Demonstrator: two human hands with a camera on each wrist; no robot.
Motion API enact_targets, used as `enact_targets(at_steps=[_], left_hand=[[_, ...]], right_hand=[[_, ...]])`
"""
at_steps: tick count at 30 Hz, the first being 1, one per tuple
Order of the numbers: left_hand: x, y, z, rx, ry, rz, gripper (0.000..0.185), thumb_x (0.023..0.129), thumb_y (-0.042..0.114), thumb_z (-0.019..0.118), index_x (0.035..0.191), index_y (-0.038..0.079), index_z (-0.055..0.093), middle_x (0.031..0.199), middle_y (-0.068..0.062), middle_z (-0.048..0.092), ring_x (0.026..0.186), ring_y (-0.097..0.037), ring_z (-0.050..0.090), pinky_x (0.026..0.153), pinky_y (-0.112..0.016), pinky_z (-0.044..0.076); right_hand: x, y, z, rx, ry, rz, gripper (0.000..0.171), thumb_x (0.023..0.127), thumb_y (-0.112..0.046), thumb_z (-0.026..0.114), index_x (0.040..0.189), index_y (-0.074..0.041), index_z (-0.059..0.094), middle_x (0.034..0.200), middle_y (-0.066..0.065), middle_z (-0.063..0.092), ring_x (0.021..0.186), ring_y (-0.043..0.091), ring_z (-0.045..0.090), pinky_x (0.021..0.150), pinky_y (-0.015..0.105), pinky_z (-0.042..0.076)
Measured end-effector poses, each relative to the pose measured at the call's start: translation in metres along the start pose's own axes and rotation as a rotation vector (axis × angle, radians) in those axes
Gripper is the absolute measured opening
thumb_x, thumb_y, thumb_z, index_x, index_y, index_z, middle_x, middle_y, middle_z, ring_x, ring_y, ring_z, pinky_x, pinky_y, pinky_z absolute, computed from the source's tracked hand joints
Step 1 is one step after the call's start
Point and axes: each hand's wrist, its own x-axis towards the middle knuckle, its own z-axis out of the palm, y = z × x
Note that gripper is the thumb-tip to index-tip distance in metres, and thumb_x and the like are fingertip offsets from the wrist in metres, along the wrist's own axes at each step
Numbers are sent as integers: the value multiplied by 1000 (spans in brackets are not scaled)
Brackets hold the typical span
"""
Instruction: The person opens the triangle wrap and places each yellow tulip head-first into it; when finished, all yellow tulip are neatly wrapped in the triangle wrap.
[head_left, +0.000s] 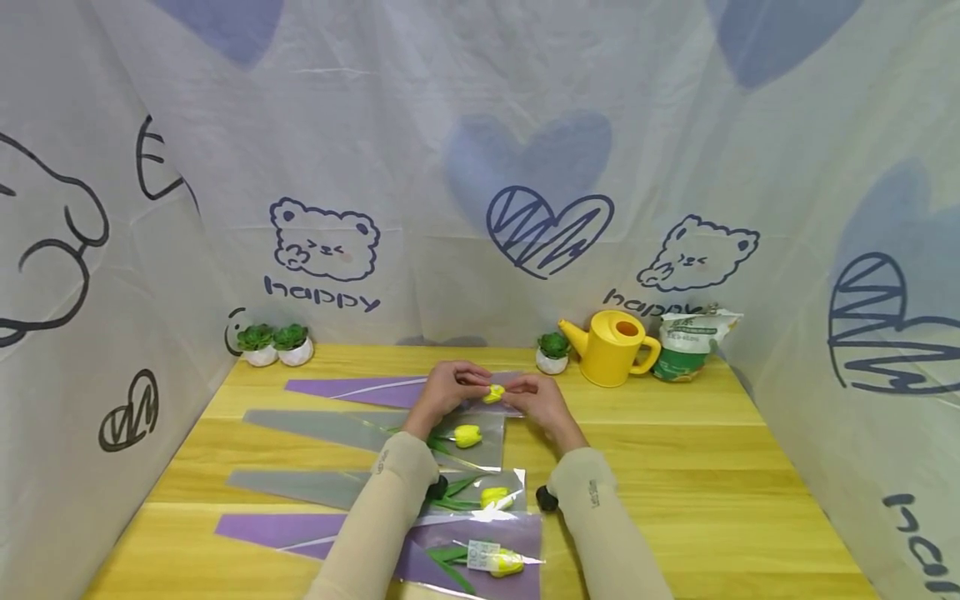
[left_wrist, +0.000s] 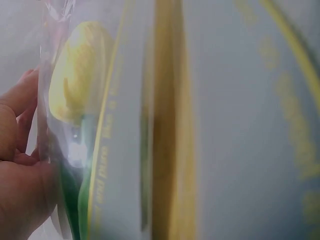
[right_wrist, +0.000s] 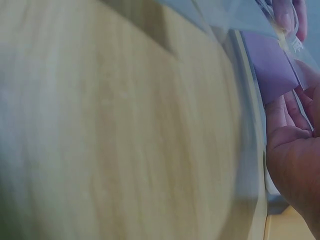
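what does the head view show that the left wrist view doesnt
Only the head view shows the right hand, the yellow watering can, the small potted plants, the green and white bag and three other wrapped tulips on the wooden table. Only the left wrist view shows gold print on the clear sleeve close up. Both show the left hand at the sleeve with the yellow tulip.

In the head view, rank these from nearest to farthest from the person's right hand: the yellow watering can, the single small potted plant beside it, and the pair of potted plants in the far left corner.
Measured from the right hand:
1. Single small potted plant, just behind the hand, slightly to its right.
2. Yellow watering can, farther right along the back edge.
3. Pair of potted plants, far left corner, across the table.
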Motion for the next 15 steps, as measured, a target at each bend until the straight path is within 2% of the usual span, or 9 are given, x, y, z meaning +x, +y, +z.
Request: enact_targets(at_steps=[8, 15], left_hand=[[0, -1, 0, -8, 12, 13, 28, 86, 5, 83, 113, 0, 77, 107, -20, 78, 95, -31, 76, 84, -46, 62], [-1, -3, -4, 45, 46, 8, 23, 86, 2, 82, 109, 2, 78, 102, -15, 80, 89, -22, 77, 71, -27, 60]], right_hand=[[-2, -3, 2, -23, -2, -2, 21, 91, -6, 78, 111, 0, 76, 111, 14, 76, 91, 13, 70, 80, 24, 57], [-2, 0, 3, 23, -33, -1, 25, 94, -3, 74, 119, 1, 73, 116, 17, 76, 97, 19, 74, 87, 28, 60]])
